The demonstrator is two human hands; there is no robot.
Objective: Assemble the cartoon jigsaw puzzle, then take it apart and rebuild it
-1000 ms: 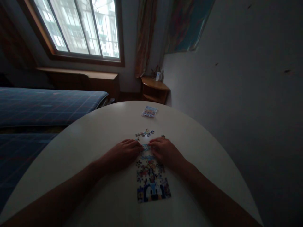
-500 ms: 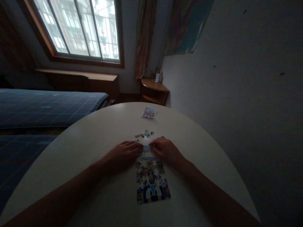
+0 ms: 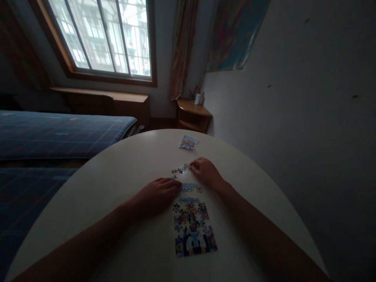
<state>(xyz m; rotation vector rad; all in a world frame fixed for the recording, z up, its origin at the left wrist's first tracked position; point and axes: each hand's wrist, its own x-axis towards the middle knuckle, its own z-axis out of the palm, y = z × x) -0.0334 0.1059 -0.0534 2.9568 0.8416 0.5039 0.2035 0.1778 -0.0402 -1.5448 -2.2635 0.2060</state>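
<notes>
A partly assembled colourful jigsaw puzzle (image 3: 192, 225) lies on a round white table (image 3: 132, 172) in front of me. My left hand (image 3: 157, 195) rests flat beside the puzzle's top left corner, fingertips touching its upper edge. My right hand (image 3: 205, 171) reaches past the puzzle to a small cluster of loose puzzle pieces (image 3: 180, 170), its fingertips curled down on the pieces at the cluster's right end. Whether a piece is pinched between them is too dark to tell.
A small picture card (image 3: 187, 142) lies near the table's far edge. Behind the table stand a wooden corner shelf (image 3: 194, 113) and a curtain under a window. A bed with a blue checked cover (image 3: 58, 131) fills the left side. A bare wall is on the right.
My right hand has left the puzzle's top edge and moved forward to the loose pieces. My left hand has stayed by the puzzle.
</notes>
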